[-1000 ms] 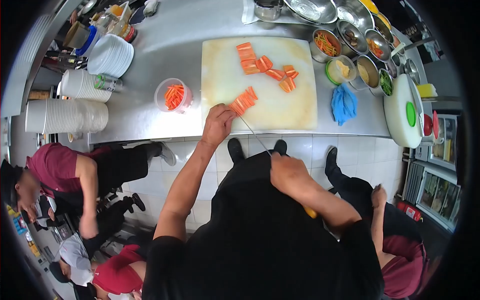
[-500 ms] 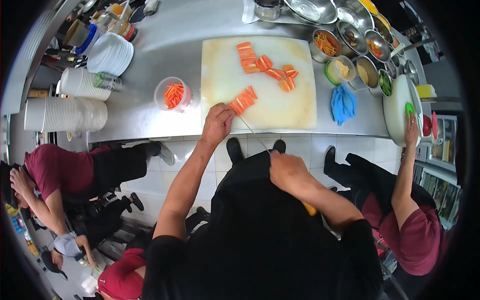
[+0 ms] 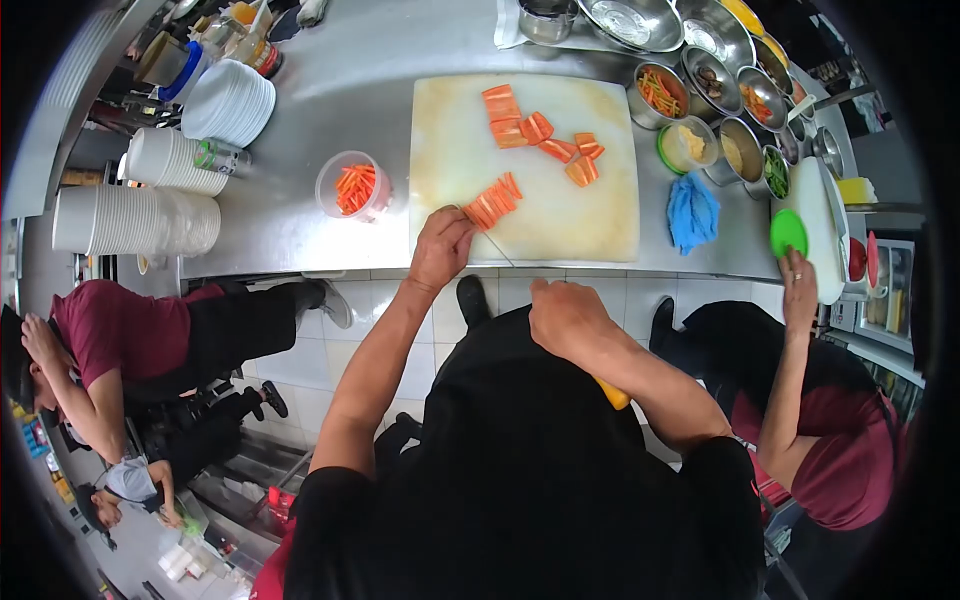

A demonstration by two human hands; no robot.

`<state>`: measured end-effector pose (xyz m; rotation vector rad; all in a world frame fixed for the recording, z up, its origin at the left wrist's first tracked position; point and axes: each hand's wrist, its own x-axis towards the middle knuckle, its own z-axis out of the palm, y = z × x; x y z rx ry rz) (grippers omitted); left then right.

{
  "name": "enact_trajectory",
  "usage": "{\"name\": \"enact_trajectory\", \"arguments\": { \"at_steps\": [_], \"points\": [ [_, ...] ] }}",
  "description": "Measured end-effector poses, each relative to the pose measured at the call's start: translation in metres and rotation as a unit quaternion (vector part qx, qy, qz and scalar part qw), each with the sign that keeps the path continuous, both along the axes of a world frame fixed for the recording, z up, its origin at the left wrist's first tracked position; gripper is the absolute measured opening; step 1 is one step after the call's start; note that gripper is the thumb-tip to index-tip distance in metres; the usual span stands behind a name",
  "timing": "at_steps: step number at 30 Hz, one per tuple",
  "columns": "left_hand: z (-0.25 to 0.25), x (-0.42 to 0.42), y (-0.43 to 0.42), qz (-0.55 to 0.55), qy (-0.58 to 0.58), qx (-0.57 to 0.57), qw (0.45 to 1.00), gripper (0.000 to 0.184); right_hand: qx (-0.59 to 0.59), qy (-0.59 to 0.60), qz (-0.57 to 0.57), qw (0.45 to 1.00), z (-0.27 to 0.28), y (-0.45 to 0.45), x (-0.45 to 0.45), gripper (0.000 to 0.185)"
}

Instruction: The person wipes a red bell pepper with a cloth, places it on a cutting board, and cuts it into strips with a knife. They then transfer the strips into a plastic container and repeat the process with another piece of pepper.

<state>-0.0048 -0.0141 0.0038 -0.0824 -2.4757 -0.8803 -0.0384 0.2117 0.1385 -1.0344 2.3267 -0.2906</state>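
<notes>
My left hand (image 3: 442,243) presses with closed fingers on the near end of a row of sliced orange-red pieces (image 3: 492,203), low on the white cutting board (image 3: 590,235). My right hand (image 3: 573,318) is closed round a knife in front of my black apron. Its thin blade (image 3: 498,250) reaches toward the slices beside my left fingertips; part of it is hard to see. Larger flat orange-red pieces (image 3: 503,104) lie farther up the board. Left of the board is a clear tub (image 3: 377,202) holding thin orange-red strips.
A blue cloth (image 3: 691,212) lies right of the board, below metal bowls (image 3: 720,35) and food containers. White bowls (image 3: 110,220) are stacked at the left. At the right, a co-worker's hand (image 3: 798,285) touches a green lid (image 3: 788,233). Other people stand behind.
My right hand has shifted slightly left and up with the knife. My left hand stays by the slices. The co-worker at the right has reached in and moved the green lid left.
</notes>
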Motion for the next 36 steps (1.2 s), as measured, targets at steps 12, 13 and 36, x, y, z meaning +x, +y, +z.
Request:
{"name": "enact_trajectory", "arguments": {
  "at_steps": [12,13,36],
  "points": [
    [0.001,-0.001,0.000,-0.002,0.006,0.000,1.000,0.015,0.030,-0.039,-0.023,0.999,-0.021,0.013,0.006,0.015],
    [0.002,-0.002,0.000,-0.001,0.006,-0.001,1.000,0.014,0.041,-0.049,-0.031,0.997,-0.016,0.020,0.009,0.015],
    [0.050,-0.088,-0.004,-0.262,-0.204,-0.278,0.901,0.067,-0.175,-0.466,-0.377,0.781,-0.095,0.167,-0.018,0.028]
  ]
}}
